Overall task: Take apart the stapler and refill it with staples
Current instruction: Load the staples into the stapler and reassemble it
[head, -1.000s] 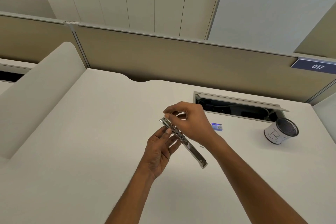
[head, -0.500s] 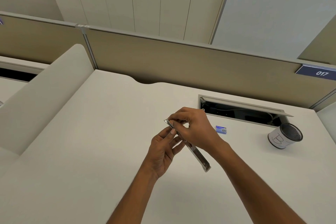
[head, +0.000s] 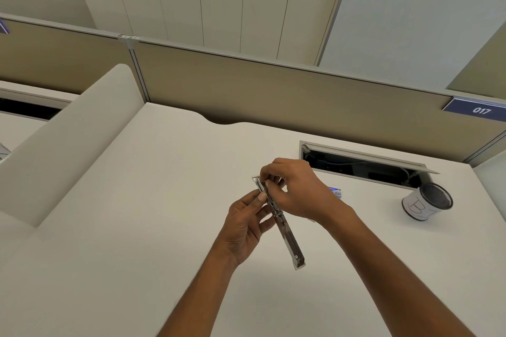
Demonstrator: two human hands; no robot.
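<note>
A long, narrow metal stapler part [head: 287, 235] is held slantwise above the white desk [head: 137, 227], its far end up near my fingers and its near end pointing down-right. My left hand [head: 246, 224] holds it from the left, thumb and fingertips on its upper half. My right hand [head: 295, 189] reaches over from the right and pinches its top end with thumb and forefinger. A small blue staple box [head: 336, 192] lies on the desk behind my right wrist, partly hidden. Whether staples sit in the channel I cannot tell.
A mesh pen cup [head: 427, 201] with a white wrap stands at the right. Behind it is an open cable slot [head: 361, 164] in the desk. A tan partition [head: 273, 90] runs along the back, and a white side panel [head: 68, 139] rises at the left.
My hands and the metal part have stayed almost as they were; the right fingers shifted slightly at the top end. The camera view drifted a little.
</note>
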